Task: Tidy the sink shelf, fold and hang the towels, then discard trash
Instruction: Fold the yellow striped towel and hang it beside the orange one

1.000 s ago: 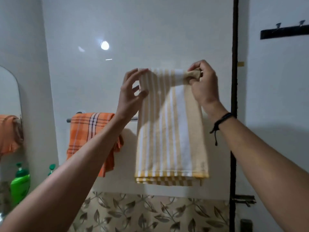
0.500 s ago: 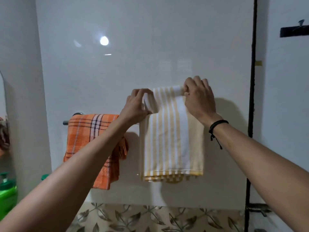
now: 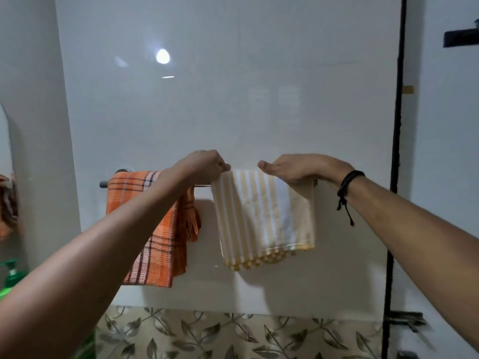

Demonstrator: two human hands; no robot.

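A folded yellow and white striped towel (image 3: 261, 216) hangs over the metal towel rail (image 3: 202, 186) on the white wall. My left hand (image 3: 202, 165) pinches the towel's top left corner at the rail. My right hand (image 3: 298, 168) lies on the towel's top right part with its fingers fairly straight and the thumb pointing left. An orange plaid towel (image 3: 160, 242) hangs on the left part of the same rail, partly hidden by my left forearm.
A green pump bottle (image 3: 10, 275) stands at the lower left beside a mirror edge. A black vertical frame (image 3: 396, 151) runs down the right side. A black hook rack (image 3: 461, 37) sits at the upper right. Leaf-patterned tiles (image 3: 233, 335) run below.
Both hands have lowered the striped towel onto the rail. It now hangs draped over the bar. The right hand has flattened on top of it.
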